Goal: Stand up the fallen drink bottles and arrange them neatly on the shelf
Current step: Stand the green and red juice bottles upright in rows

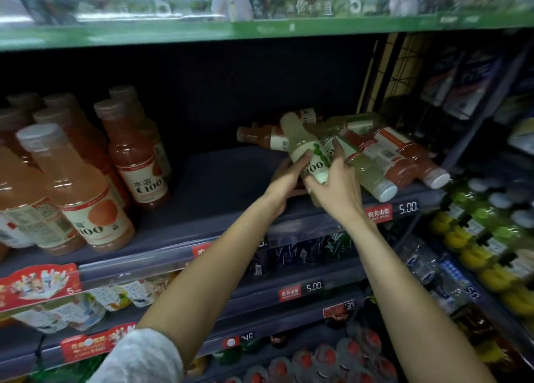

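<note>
- Your left hand (289, 177) curls around the pale green bottle (306, 151), gripping its labelled middle.
- Your right hand (336, 189) holds the same bottle lower down.
- It tilts above the shelf (225, 180), against fallen bottles (390, 154).

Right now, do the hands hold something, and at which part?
Yes. Both hands grip one pale green bottle: the left hand around its labelled middle, the right hand near its lower end.
</note>
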### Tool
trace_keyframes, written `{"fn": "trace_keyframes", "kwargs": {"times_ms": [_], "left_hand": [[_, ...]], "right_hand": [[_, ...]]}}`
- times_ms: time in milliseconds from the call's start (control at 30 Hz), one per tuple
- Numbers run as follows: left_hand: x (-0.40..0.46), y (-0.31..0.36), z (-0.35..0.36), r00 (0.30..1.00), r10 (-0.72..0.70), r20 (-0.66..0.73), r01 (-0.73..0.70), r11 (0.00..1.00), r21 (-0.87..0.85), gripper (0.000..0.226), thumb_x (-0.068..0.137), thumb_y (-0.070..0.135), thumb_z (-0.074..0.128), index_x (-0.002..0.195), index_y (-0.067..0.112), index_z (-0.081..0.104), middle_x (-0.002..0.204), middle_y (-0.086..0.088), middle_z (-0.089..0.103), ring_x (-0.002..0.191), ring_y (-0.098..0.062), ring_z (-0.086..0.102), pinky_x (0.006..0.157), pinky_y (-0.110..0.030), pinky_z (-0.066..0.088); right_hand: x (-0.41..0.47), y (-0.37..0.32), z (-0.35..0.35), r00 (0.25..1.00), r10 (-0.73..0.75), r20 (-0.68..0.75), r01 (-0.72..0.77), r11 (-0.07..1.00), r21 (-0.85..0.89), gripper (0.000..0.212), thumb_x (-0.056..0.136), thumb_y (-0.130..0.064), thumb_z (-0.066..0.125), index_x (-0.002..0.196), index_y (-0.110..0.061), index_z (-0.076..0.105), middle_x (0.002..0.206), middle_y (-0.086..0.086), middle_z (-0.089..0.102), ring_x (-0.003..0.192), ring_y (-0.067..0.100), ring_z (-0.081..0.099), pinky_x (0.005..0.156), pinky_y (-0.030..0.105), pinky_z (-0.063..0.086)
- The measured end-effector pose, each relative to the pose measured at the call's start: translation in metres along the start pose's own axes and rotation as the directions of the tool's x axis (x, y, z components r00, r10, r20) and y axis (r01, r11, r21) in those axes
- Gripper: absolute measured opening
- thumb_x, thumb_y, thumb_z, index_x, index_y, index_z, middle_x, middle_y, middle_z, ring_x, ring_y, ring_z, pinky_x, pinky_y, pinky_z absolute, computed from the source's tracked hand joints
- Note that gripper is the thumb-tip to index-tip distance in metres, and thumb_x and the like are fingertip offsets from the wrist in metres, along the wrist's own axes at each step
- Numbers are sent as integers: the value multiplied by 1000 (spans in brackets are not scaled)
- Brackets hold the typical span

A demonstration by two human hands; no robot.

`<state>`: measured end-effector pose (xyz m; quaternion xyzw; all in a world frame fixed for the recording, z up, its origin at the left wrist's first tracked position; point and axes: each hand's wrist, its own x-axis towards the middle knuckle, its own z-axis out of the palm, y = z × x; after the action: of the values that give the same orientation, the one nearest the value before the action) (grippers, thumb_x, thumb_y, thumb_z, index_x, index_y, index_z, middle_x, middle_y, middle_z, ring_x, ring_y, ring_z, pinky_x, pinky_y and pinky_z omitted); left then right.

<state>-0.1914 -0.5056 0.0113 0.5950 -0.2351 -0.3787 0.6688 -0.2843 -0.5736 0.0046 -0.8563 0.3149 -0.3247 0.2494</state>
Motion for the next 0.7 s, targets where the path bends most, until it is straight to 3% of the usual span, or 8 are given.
{"fn": "trace_keyframes", "kwargs": {"times_ms": [133,233,333,400,567,633,700], "left_hand": [[-20,6,-25,972,186,-142,-191,981,-23,46,87,29,70,128,20,51,110,-1,69,96,-14,69,79,-28,58],[-30,7,-49,923,313,-222,-310,950,51,52,83,25,75,128,24,50,113,-2,69,101,-15,68,90,-37,55],[-44,4,-74,833,477,-281,-419,875,242,65,76,25,81,130,31,46,117,0,66,105,-11,65,92,-38,54],[-56,-3,-89,758,597,-263,-459,774,437,72,72,31,83,132,35,44,119,5,66,108,-8,64,93,-39,53],[-82,-11,-123,577,746,-331,-357,596,719,76,69,39,83,134,27,44,123,7,62,111,-5,60,92,-36,52],[-90,-9,-134,494,796,-350,-278,525,804,75,70,39,82,132,18,47,126,0,58,113,-14,58,92,-36,51],[-96,-9,-144,388,856,-342,-195,439,877,73,72,32,82,131,9,47,127,-10,52,115,-24,53,93,-31,46]], "right_hand": [[-8,-17,17,999,-34,-9,35,959,281,85,77,-30,74,146,-12,27,138,7,45,124,18,43,92,16,34],[-9,-33,32,996,-81,33,58,891,449,78,73,-24,79,139,-16,38,130,2,53,117,12,51,88,12,41],[-11,-50,47,986,-145,79,84,852,516,75,71,-15,81,135,-14,42,122,-4,57,108,3,53,81,1,40],[-16,-60,58,978,-175,110,96,855,509,71,71,-10,79,132,-13,42,115,-6,57,105,4,54,77,-1,39],[-26,-81,87,932,-284,226,132,845,519,74,75,-7,76,137,-16,38,125,3,58,114,11,54,87,5,41],[-28,-90,97,905,-342,253,170,836,522,74,75,-11,77,139,-17,39,127,5,58,115,15,56,94,20,46],[-31,-99,105,881,-380,281,181,821,542,72,76,-15,76,139,-18,40,124,3,60,108,13,59,89,23,50]]}}
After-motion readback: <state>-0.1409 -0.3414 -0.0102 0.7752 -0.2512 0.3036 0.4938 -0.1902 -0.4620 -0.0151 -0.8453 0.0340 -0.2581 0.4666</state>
